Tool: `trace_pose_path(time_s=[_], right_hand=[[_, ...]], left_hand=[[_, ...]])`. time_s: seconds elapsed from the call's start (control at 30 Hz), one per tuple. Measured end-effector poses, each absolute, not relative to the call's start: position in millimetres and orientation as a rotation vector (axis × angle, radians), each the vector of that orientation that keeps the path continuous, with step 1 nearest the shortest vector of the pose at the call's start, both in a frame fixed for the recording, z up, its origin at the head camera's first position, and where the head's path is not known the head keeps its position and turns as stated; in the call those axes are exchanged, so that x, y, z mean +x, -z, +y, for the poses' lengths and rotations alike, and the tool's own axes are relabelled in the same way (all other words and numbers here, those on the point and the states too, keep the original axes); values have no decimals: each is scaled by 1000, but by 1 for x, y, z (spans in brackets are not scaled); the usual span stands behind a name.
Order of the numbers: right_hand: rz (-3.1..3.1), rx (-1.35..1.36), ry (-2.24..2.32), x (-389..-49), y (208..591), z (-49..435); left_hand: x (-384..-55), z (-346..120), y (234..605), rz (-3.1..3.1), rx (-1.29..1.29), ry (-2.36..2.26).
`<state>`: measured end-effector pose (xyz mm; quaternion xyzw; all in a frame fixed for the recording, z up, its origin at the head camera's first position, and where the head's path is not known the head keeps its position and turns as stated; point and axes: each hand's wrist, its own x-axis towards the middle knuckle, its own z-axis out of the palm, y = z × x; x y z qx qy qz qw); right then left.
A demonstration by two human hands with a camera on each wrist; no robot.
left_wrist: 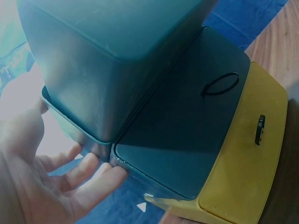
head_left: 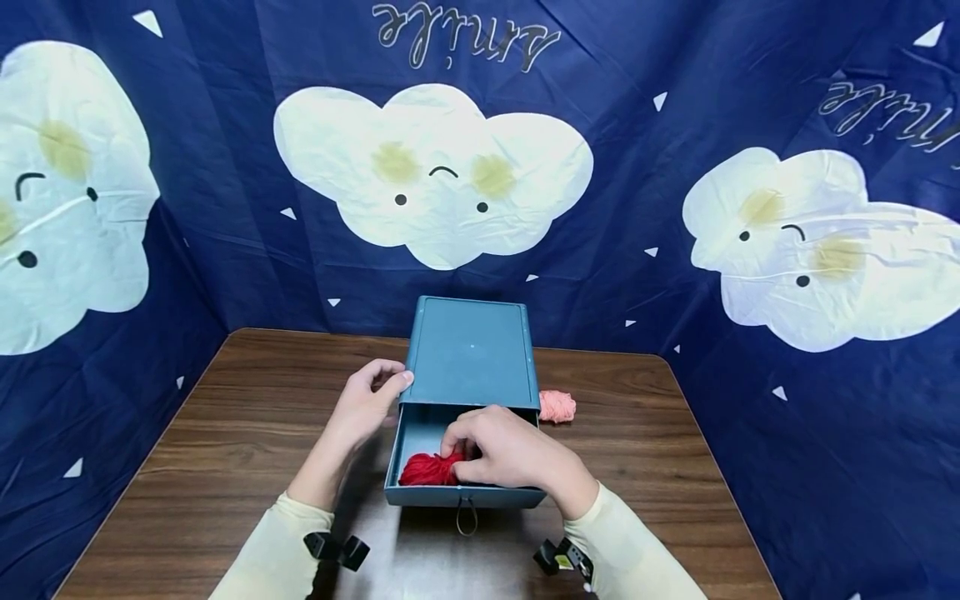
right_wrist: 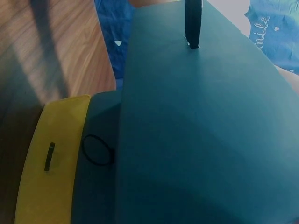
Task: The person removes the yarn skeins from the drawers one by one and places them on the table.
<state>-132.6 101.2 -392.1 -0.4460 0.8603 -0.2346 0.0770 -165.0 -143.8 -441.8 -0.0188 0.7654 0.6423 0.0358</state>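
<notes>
A blue-green drawer unit [head_left: 472, 346] stands on the table with its top drawer [head_left: 427, 497] pulled out towards me. Inside the drawer, near its front wall, lies a bundle of red yarn [head_left: 426, 471]. My right hand [head_left: 506, 450] reaches into the drawer and pinches the bundle's right end between thumb and fingers; part of the yarn is hidden by that hand. At the unit's left side is my left hand [head_left: 363, 406], its thumb at the top front corner. In the left wrist view its fingertips [left_wrist: 112, 177] touch the unit's side edge.
Below the pulled-out drawer are a closed blue-green drawer [left_wrist: 182, 116] with a loop pull and a yellow drawer [left_wrist: 247, 144]. Pink yarn [head_left: 557, 407] lies on the wooden table [head_left: 262, 408], right of the unit. A dark blue cloth [head_left: 622, 275] with clouds hangs around the table.
</notes>
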Motion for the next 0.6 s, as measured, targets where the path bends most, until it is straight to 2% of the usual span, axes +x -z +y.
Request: trace_pose_path(time_s=[0.6], right_hand=[[2617, -1409, 916, -126, 379, 111]], left_hand=[[-163, -145, 443, 2353, -51, -1961]])
